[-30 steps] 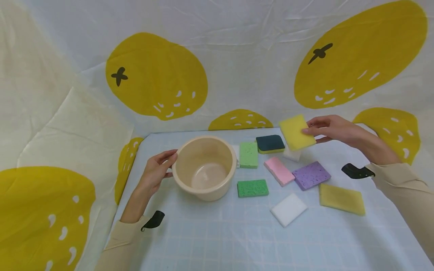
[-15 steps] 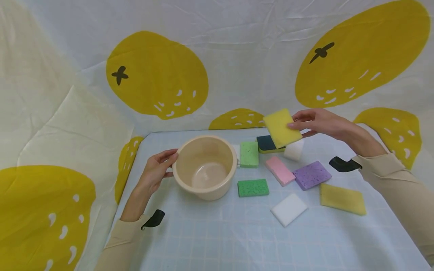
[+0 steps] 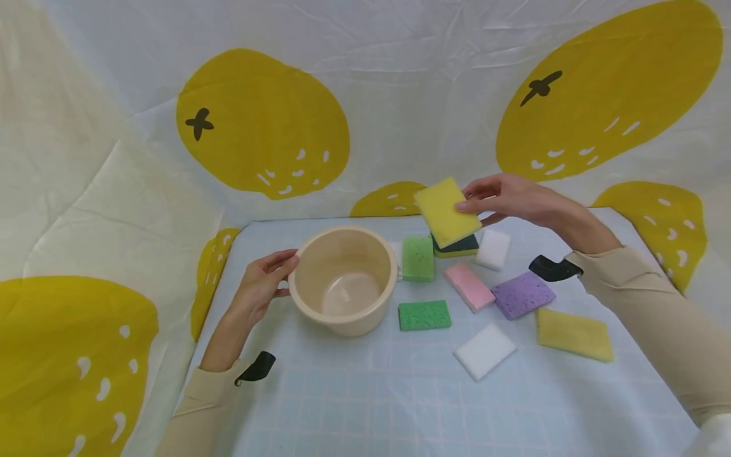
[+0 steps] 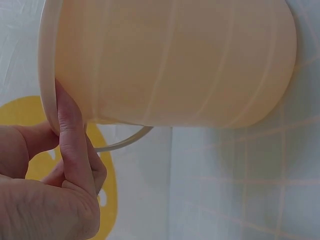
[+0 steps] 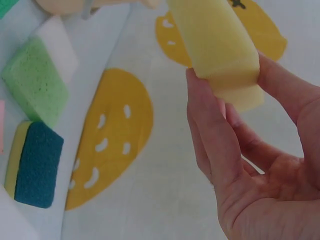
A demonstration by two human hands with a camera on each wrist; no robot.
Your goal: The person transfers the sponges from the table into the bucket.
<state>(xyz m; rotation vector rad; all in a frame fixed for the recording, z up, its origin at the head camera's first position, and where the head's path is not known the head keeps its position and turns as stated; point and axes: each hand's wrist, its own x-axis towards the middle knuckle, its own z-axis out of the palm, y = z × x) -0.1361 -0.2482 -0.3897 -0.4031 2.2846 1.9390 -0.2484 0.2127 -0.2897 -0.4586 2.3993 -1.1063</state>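
My right hand pinches a bright yellow sponge and holds it in the air above the far sponges, right of the pot; in the right wrist view the yellow sponge sits between thumb and fingers. A beige plastic pot stands on the table at centre left. My left hand grips its left rim; in the left wrist view the thumb presses on the pot's wall.
On the pale blue checked tablecloth lie two green sponges, a dark teal-and-yellow one, white ones, a pink one, a purple one and a dull yellow one. A lemon-print cloth hangs behind.
My right hand has carried the yellow sponge leftward and slightly up, toward the pot. The left hand and the pot have stayed put.
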